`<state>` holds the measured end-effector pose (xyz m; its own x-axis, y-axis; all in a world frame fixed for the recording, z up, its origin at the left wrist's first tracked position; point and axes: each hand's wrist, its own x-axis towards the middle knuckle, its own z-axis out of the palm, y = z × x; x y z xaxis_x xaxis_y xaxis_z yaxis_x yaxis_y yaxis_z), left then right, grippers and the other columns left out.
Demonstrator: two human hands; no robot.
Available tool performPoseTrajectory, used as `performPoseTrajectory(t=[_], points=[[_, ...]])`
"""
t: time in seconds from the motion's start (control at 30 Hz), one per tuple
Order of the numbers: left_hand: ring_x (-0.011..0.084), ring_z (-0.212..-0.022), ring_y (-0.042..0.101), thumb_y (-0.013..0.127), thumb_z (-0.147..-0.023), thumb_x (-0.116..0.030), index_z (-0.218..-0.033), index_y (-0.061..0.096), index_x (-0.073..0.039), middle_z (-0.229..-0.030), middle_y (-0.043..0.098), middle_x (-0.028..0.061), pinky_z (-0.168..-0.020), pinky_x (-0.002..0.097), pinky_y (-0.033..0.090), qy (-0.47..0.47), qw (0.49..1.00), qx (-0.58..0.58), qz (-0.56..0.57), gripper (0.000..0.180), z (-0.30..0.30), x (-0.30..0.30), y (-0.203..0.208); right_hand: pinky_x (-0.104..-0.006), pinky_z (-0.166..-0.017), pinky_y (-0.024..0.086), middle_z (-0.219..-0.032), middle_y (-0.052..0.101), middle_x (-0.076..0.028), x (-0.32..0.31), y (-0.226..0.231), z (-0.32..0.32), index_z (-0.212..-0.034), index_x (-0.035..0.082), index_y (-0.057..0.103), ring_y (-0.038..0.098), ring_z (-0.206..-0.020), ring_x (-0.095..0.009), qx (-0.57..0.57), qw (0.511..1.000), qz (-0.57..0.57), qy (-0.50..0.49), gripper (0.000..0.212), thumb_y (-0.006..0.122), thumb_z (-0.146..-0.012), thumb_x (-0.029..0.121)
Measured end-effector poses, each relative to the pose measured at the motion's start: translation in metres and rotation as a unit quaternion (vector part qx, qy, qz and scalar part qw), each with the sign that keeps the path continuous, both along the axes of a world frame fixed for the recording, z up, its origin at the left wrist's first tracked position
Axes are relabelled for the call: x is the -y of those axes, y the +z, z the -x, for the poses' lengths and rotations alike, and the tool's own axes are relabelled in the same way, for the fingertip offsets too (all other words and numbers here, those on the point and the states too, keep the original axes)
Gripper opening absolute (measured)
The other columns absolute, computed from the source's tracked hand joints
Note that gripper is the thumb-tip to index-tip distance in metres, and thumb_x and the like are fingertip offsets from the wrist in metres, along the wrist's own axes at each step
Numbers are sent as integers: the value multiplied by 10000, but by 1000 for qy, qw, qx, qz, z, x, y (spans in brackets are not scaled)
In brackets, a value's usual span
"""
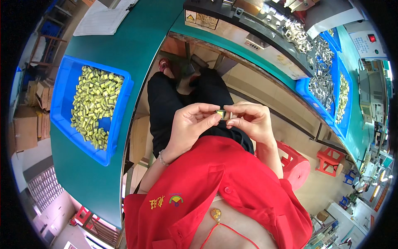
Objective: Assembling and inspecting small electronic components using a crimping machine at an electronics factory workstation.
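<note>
My left hand (187,125) is closed in a pinch on a small yellow-and-black block (221,113), held over my lap. Facing it, my right hand (253,121) pinches a small, thin, pale metal-looking piece (231,115) between thumb and finger. The two parts are very close together; whether they touch, I cannot tell. A blue bin (60,101) on the left table holds many similar yellow-and-grey blocks (97,99). On the right, another blue bin (304,88) is filled with silvery metal pieces (321,79).
Green worktops (89,182) run along the left and the far side. A dark-topped machine (248,31) stands on the far bench with more metal pieces (297,36) on it. Yellow blocks (343,97) lie beyond the right bin. Red stools (295,168) stand behind my right arm. Papers (101,18) lie at far left.
</note>
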<state>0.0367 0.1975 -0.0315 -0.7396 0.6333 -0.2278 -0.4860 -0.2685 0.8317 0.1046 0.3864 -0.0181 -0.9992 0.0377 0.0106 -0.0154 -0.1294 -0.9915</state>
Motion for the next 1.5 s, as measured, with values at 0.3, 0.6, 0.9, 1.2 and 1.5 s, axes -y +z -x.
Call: performPoseTrajectory(t=[0.3, 0.6, 0.9, 1.2, 1.5], points=[[138, -836, 645, 657, -854, 0, -1071, 634, 41, -959, 675, 113, -747, 241, 526, -24, 1000, -4, 10, 221, 4, 1, 1, -234, -665, 524, -855, 658, -113, 3, 0, 0, -1036, -42, 679, 634, -748, -135, -6, 1000, -21, -14, 295, 714, -746, -82], [126, -902, 642, 631, -864, 31, -1077, 615, 46, -979, 663, 109, -824, 246, 529, -34, 999, -17, -9, 214, 4, 0, 1, -229, -636, 491, -905, 636, -85, 10, -7, 3, -1017, 4, 701, 610, -756, -128, -109, 981, -157, -39, 313, 755, -713, -49], [145, -975, 622, 664, -840, 10, -1192, 494, 15, -1047, 622, 105, -859, 270, 518, -25, 999, -35, -33, 392, 9, 0, 2, -234, -657, 503, -925, 629, -92, 10, -5, 3, -1090, -19, 657, 606, -780, -127, -86, 990, -102, -53, 355, 730, -744, -52], [157, -973, 629, 661, -814, 57, -1220, 486, 18, -1016, 649, 112, -884, 280, 490, -107, 979, -173, 11, 444, 14, 7, 14, -246, -680, 508, -907, 637, -99, 2, -11, 2, -1019, -34, 674, 616, -785, -137, -57, 998, -32, -7, 266, 733, -760, -19], [159, -964, 646, 667, -799, 60, -1235, 472, -2, -1010, 657, 95, -840, 269, 524, -89, 955, -272, 75, 481, 16, 1, 18, -245, -684, 509, -933, 649, -109, 7, -11, 1, -1019, -59, 655, 631, -810, -150, -60, 994, -85, -30, 238, 706, -795, 0]])
